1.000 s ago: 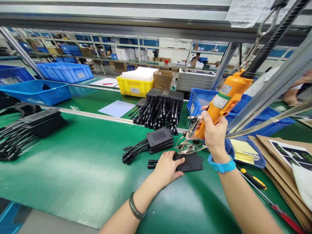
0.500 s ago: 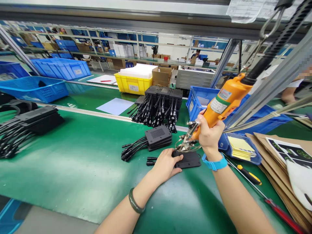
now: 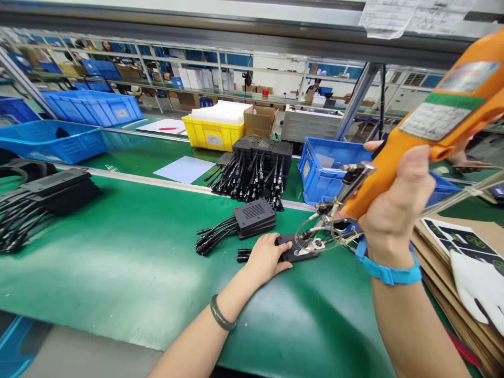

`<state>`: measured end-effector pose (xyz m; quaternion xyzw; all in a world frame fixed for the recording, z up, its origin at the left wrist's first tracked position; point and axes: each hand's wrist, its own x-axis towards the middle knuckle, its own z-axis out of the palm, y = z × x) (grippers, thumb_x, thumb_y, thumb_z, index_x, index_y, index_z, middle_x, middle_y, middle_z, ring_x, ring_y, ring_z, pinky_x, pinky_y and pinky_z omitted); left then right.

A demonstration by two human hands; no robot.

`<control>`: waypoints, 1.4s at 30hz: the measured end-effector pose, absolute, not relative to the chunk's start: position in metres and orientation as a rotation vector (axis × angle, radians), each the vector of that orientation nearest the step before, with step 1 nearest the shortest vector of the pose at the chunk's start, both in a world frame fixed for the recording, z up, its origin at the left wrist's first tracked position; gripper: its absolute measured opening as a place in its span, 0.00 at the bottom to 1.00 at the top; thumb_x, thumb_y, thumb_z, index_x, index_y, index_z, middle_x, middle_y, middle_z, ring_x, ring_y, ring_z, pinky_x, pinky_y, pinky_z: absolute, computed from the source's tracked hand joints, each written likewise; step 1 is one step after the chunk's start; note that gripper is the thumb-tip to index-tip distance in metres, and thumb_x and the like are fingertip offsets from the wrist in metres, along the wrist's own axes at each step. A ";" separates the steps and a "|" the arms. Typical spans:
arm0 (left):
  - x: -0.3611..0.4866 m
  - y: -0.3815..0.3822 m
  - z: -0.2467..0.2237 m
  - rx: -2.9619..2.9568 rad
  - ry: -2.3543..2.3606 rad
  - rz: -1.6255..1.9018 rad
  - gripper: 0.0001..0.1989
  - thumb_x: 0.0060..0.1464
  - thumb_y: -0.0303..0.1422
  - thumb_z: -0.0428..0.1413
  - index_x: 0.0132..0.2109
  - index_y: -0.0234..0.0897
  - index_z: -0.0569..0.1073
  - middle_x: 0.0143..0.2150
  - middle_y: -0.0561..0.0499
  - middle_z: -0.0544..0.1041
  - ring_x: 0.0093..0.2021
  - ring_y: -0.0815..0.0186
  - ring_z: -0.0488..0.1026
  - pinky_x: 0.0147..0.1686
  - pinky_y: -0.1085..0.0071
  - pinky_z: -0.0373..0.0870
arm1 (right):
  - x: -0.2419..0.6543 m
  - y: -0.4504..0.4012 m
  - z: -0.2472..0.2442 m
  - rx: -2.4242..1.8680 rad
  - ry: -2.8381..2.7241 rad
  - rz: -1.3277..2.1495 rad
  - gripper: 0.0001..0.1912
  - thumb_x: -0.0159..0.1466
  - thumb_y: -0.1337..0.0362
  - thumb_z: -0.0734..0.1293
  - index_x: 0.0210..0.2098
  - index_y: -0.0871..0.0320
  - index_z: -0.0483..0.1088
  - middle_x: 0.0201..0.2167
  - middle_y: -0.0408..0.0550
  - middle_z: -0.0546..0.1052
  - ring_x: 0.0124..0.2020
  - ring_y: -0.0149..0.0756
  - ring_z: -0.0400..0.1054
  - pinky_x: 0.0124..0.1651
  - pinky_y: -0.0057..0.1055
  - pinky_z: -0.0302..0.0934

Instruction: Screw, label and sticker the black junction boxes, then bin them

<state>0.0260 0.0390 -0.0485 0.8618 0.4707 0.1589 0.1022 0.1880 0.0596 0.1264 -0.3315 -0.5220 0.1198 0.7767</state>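
My right hand (image 3: 397, 205) is wrapped round an orange electric screwdriver (image 3: 433, 134), which slants down to the left. Its metal nose (image 3: 315, 244), with thin tubes looped about it, is over the right part of a flat black box (image 3: 292, 255); whether the tip touches is hidden. My left hand (image 3: 264, 258) holds that box down on the green bench, thumb on top and fingers along its far edge. Short black cable ends (image 3: 243, 255) stick out at the box's left. Just beyond lies a small stack of like boxes (image 3: 255, 214) with cables.
Farther back are piled black cabled boxes (image 3: 262, 149), a yellow bin (image 3: 212, 134) and a blue bin (image 3: 321, 178). More cabled boxes (image 3: 59, 184) lie left. Cardboard sheets (image 3: 437, 257) and a white glove (image 3: 472, 289) are at right. A metal beam (image 3: 236, 39) crosses overhead.
My right hand has moved right and up closer to me with the screwdriver, whose nose has shifted from the box's far left corner toward its right end. My left hand stays on the box.
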 end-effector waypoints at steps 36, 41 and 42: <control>0.026 0.037 -0.053 2.594 1.150 0.393 0.27 0.58 0.41 0.59 0.63 0.47 0.65 0.65 0.41 0.64 0.68 0.54 0.56 0.63 0.53 0.56 | 0.164 0.079 0.129 -0.681 -1.131 0.341 0.22 0.65 0.48 0.58 0.40 0.60 0.72 0.21 0.40 0.68 0.15 0.24 0.58 0.19 0.25 0.56; 0.026 0.038 -0.056 2.585 1.147 0.423 0.27 0.57 0.42 0.60 0.62 0.46 0.66 0.65 0.40 0.64 0.66 0.55 0.58 0.63 0.54 0.56 | 0.155 0.088 0.089 -0.740 -1.132 0.546 0.23 0.62 0.44 0.61 0.40 0.58 0.71 0.15 0.37 0.67 0.13 0.29 0.59 0.15 0.27 0.56; 0.027 0.039 -0.057 2.584 1.149 0.429 0.27 0.57 0.42 0.60 0.62 0.46 0.66 0.65 0.39 0.64 0.66 0.55 0.59 0.63 0.55 0.56 | 0.154 0.090 0.083 -0.752 -1.131 0.547 0.23 0.62 0.43 0.61 0.39 0.57 0.71 0.15 0.37 0.67 0.12 0.29 0.59 0.15 0.27 0.56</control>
